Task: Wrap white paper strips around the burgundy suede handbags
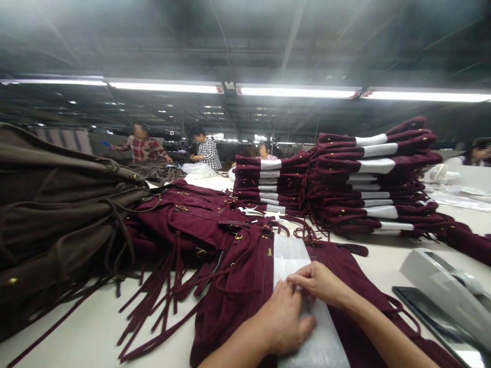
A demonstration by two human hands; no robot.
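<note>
A maroon suede-like bag [238, 306] lies on the table right in front of me, with a white wrapping strip [292, 249] running lengthwise over its middle. My left hand [286, 319] rests on the strip, its fingers laid forward and its thumb apart. Just beyond it, my right hand [316, 282] is closed in a pinch over the strip, close to my left fingertips. What sits between the right thumb and finger is hidden. Brass buckles and a zip pull show near the strip's far end.
Stacked maroon bags [372, 197] with white bands stand behind on the right. Brown bags [69, 220] fill the left, beside loose maroon bags [184, 220] with fringes. A grey tape dispenser [441, 286] and a dark phone-like slab [429, 317] lie at right. Several people work farther back.
</note>
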